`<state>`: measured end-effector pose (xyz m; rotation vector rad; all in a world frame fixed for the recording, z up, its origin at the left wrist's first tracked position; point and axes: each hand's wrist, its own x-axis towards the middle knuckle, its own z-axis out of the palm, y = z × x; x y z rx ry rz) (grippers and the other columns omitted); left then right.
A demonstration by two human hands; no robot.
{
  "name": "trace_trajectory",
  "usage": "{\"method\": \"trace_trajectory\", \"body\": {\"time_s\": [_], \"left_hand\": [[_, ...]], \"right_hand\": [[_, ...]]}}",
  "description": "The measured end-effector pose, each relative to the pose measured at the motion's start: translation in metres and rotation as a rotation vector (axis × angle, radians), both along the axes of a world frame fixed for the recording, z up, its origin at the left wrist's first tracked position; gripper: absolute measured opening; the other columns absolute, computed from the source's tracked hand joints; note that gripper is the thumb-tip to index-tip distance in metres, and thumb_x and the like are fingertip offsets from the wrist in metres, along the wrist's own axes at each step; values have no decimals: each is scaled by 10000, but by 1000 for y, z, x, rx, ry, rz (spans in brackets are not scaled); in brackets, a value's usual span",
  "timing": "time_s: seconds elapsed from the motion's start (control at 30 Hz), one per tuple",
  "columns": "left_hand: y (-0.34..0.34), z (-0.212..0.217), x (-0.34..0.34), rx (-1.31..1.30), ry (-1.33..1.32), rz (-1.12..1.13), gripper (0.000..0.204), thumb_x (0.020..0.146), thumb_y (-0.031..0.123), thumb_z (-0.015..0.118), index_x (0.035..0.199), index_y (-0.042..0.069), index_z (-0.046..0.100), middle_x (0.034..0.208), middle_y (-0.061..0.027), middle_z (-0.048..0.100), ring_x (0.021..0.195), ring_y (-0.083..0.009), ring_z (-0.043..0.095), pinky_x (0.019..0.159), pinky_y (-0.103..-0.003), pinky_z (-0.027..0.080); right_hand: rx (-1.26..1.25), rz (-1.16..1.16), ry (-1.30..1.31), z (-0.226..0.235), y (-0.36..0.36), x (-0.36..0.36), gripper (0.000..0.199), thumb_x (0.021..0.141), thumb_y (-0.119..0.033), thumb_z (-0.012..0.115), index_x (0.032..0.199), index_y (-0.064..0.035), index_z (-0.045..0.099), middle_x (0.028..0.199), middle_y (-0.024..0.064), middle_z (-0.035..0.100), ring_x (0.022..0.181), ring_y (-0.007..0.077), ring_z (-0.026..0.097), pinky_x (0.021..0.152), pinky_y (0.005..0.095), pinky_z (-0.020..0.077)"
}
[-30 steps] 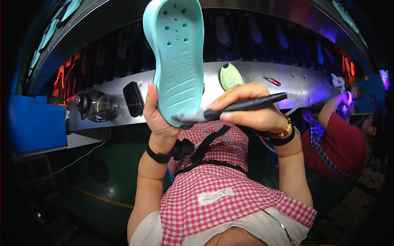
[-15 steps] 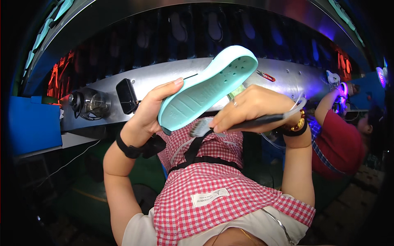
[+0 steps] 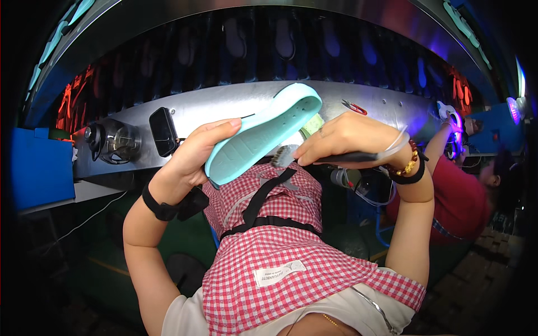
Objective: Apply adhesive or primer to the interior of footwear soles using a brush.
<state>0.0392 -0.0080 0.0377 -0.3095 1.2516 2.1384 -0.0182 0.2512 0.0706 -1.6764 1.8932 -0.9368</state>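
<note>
Turquoise Sole Held Aslant, Brush Poised at Its Edge

With the turquoise sole (image 3: pixel 258 143) taken as the clock's hub, a little above the middle of the view, its holed end is pointed between one and two o'clock and its other end toward seven. That lower end is gripped by the left hand (image 3: pixel 199 149) from nine o'clock, with the thumb laid along the upper rim and the inner face left exposed.

A black-handled brush (image 3: pixel 287 155) is pinched in the fingers of the right hand (image 3: pixel 347 140), at three o'clock. Its bristles are held just beside the sole's lower edge (whether the edge is touched cannot be told), and a clear tube (image 3: pixel 399 143) is seen at the handle's far end.

On the metal bench (image 3: pixel 216 103), a light-green piece (image 3: pixel 312 124) is partly hidden toward three, and red-handled snips (image 3: pixel 354 107) are placed farther out, between two and three. A black phone-like object (image 3: pixel 163 133) is set at nine, with a black-lidded clear jug (image 3: pixel 120 143) beyond it. At six, a red-checked apron (image 3: pixel 269 238) is worn.
</note>
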Motion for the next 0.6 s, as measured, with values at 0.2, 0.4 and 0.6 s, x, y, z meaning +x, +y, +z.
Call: {"method": "trace_trajectory", "body": {"time_s": [0.2,0.4,0.6], "left_hand": [[-6,-10,1,-23,69,26,363,864,209,501,1129,-38,487,969,-112,591,779,-126,614,653,-217,520],[21,-19,1,327,-71,207,429,888,265,404,1192,-37,402,1056,-187,543,920,-252,585,720,-320,533],[16,-48,-8,475,-5,227,463,883,297,392,1212,-27,359,1110,-233,499,934,-348,570,692,-503,523]], "right_hand": [[-52,-180,-30,-17,4,-2,234,728,-72,607,953,-8,602,930,129,628,864,279,605,754,336,477],[-207,-468,-580,-22,-24,20,198,763,-77,616,949,-12,631,816,99,643,706,104,602,646,221,475],[-377,-775,-437,-58,-26,5,175,769,2,583,938,34,616,825,101,635,633,94,582,572,209,477]]}}
